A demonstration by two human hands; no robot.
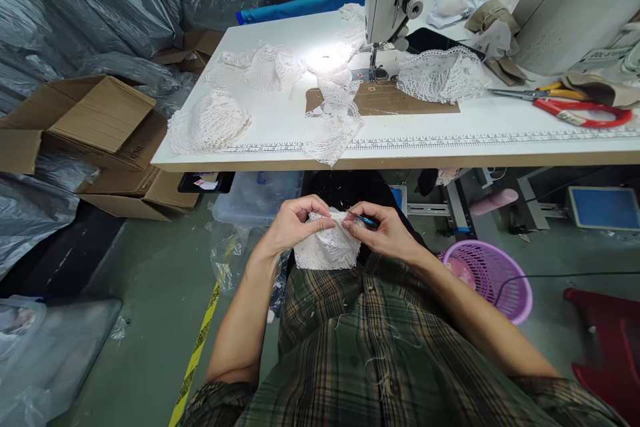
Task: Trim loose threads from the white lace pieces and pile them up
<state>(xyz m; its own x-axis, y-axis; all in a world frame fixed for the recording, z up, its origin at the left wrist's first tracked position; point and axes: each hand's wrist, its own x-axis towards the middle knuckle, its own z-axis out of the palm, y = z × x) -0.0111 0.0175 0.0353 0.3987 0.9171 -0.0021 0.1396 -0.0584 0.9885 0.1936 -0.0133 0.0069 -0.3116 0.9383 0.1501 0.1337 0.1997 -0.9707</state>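
Note:
My left hand (300, 221) pinches the upper edge of a white lace piece (327, 250) between thumb and fingers, above my lap. Opposite it, my right hand (383, 228) is closed around a small blue-handled tool (369, 221) with a thin dark tip. That tip points toward the lace, and the right thumb and finger also meet the lace's upper right edge. Too little of the tool shows to tell whether it is a seam ripper or snips. Both hands are below the sewing table's front edge.
A sewing machine (393, 0) stands on the white table (270, 127). Lace strips (333, 120) lie under its lamp, beside a lace pile (210, 121) and more lace (443, 75). Red-handled scissors (583, 113) rest at right. Cardboard boxes (95, 120) and a purple basket (493, 273) flank me.

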